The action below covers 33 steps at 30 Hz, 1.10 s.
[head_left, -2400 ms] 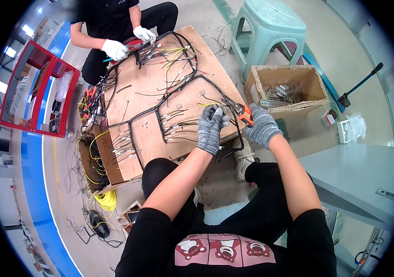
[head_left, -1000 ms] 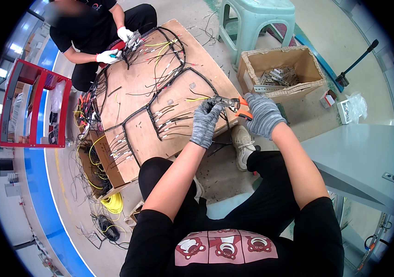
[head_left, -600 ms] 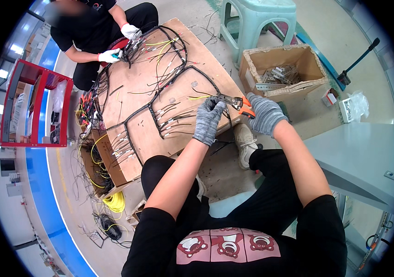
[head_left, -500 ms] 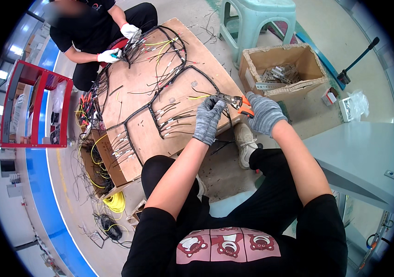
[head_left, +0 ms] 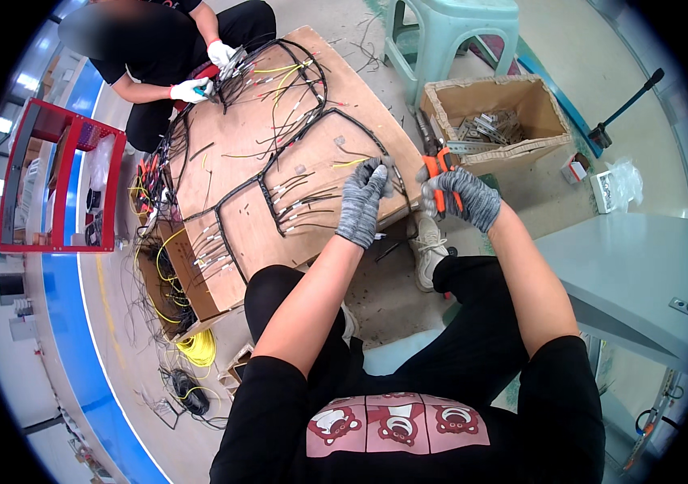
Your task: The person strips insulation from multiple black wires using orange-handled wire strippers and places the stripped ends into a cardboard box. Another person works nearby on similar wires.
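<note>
My left hand (head_left: 364, 202), in a grey knit glove, is closed at the right end of a black wiring harness (head_left: 239, 196), pinching a wire whose tip the fingers hide. A short yellow wire (head_left: 349, 163) sticks out to the left beside its fingertips. In my right hand (head_left: 470, 198), gloved alike, is a pair of wire strippers with orange handles (head_left: 445, 184). Their metal jaws point away from me, past the board's right edge and apart from the wire. The harness lies branched across a wooden board (head_left: 235, 165), with several loose wire ends and white and red sleeves.
Across the board a co-worker's white-gloved hands (head_left: 191, 90) hold wires. A cardboard box of metal parts (head_left: 513, 157) and a pale green stool (head_left: 461, 20) stand at the far right. Nearer are a grey table (head_left: 634, 274) and yellow cable coil (head_left: 197, 348); a red rack (head_left: 60, 242) stands left.
My right hand has drawn the wire strippers away from my left hand and swung their jaws from pointing left to pointing away from me. My left hand stays near the same spot.
</note>
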{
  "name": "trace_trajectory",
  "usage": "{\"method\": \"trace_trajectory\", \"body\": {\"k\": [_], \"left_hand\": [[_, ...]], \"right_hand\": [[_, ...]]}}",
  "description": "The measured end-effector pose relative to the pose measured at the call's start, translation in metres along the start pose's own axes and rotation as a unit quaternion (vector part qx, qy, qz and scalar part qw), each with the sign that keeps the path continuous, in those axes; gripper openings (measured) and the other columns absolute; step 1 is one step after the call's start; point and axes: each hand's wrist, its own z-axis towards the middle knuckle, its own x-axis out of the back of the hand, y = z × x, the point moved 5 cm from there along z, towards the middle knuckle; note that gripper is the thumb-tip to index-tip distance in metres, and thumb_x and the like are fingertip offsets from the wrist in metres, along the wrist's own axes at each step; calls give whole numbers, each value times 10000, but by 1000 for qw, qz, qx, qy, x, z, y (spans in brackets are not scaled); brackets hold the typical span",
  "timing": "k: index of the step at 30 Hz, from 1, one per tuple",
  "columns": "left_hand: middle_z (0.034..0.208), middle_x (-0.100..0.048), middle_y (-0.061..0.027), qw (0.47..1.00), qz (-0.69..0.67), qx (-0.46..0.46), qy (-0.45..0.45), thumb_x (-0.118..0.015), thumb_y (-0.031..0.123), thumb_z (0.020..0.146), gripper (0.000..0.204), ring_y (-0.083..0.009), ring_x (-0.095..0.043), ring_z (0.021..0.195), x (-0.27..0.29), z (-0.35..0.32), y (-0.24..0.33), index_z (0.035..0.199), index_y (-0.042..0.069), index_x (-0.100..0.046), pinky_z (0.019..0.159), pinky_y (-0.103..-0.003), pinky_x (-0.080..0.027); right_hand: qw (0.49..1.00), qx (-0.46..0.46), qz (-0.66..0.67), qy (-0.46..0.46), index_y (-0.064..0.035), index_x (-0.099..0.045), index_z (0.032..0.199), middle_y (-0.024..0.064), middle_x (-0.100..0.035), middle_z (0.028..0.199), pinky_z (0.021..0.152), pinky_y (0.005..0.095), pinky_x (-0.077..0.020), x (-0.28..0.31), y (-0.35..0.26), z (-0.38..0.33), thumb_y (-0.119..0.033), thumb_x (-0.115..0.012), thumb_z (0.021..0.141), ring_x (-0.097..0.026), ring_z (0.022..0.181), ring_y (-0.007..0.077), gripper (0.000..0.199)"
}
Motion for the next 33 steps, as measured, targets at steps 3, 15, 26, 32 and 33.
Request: {"method": "trace_trajectory", "body": {"k": [3, 15, 26, 32, 33], "left_hand": [[831, -593, -63, 993, -120, -11, 11, -486, 112, 901, 137, -131, -580, 696, -8, -3, 2, 1004, 23, -507, 647, -256, -507], [714, -575, -55, 985, 0, -38, 167, -569, 101, 856, 99, -95, -541, 561, 14, -9, 8, 891, 14, -538, 482, -201, -449], [749, -581, -50, 984, -91, 1, 151, -503, 170, 904, 133, -103, -550, 575, 10, -8, 3, 903, 39, -524, 468, -180, -457], [751, -589, -32, 996, -64, 54, 28, -514, 198, 901, 140, -46, -478, 507, 11, -2, -9, 916, 60, -536, 400, -151, -375], [719, -585, -24, 995, -77, 60, 30, -533, 199, 892, 144, -31, -436, 474, 9, -2, -8, 900, 56, -546, 382, -152, -347]], "right_hand": [[990, 15, -134, 48, -68, -514, 1008, 18, -535, 706, 540, 269, -460, 22, -1, 8, -134, -552, 794, -541, 639, 103, 227], [784, 123, -584, 172, 39, -427, 1180, 182, -556, 992, 794, 306, -451, 15, -9, 1, -163, -562, 748, -568, 899, 266, 495], [753, 49, -635, 165, 51, -384, 1212, 275, -530, 1051, 841, 364, -430, -11, -37, -17, -221, -561, 711, -531, 975, 380, 597], [723, 50, -660, 197, 22, -460, 1083, 255, -559, 962, 801, 395, -443, -2, -37, -14, -183, -577, 695, -543, 927, 382, 454], [704, 38, -680, 202, 16, -465, 1075, 250, -558, 970, 809, 395, -442, -2, -37, -13, -182, -578, 696, -543, 935, 377, 443]]}}
